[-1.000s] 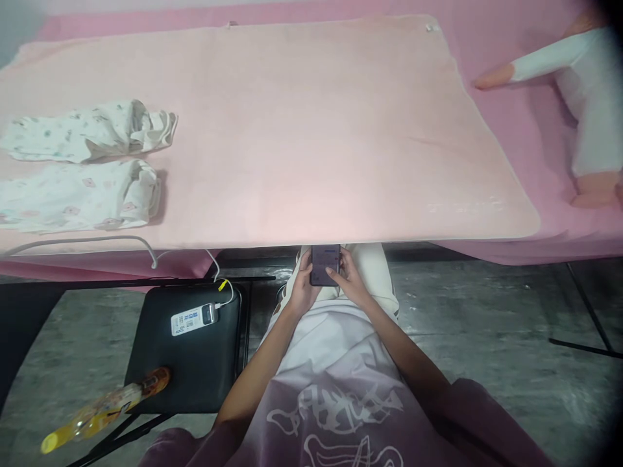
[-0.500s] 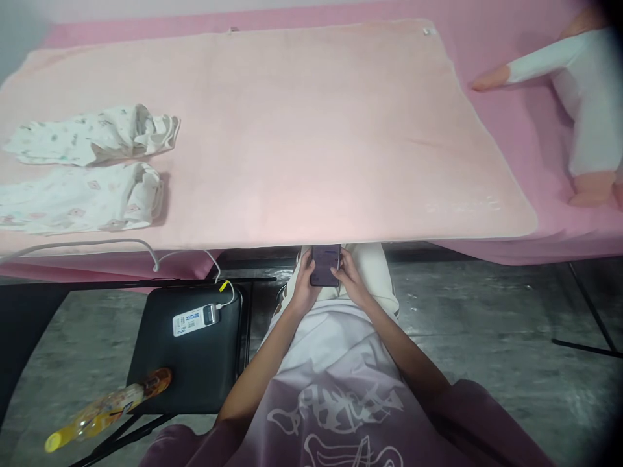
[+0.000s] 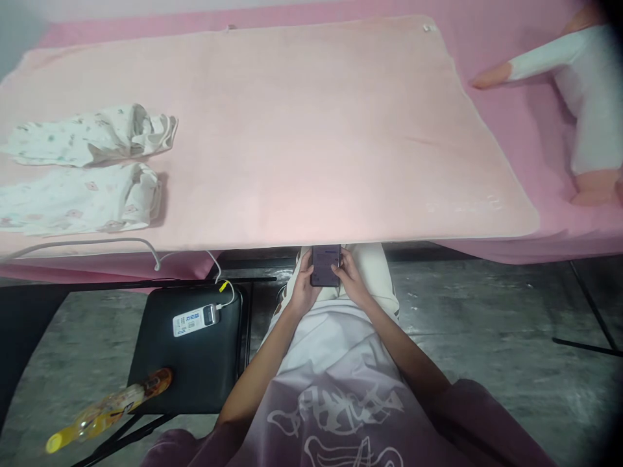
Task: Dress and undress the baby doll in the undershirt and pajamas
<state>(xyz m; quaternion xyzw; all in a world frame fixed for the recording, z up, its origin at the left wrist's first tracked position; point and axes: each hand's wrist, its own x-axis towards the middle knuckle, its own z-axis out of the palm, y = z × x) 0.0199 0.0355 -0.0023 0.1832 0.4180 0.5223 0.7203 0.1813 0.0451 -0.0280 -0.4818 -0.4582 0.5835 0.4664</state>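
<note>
A dark smartphone is held low over my lap, just under the table's front edge. My left hand grips its left side, with the thumb along the edge. From the right, my right hand wraps the other side, its thumb over the screen. The screen is dim and its text is too small to read. The phone's top end reaches the table edge.
On the pale pink mat lie two folded printed cloths. A doll in white clothing is at the right. Beside me, a black stool bears a cabled power bank and a yellow-capped bottle.
</note>
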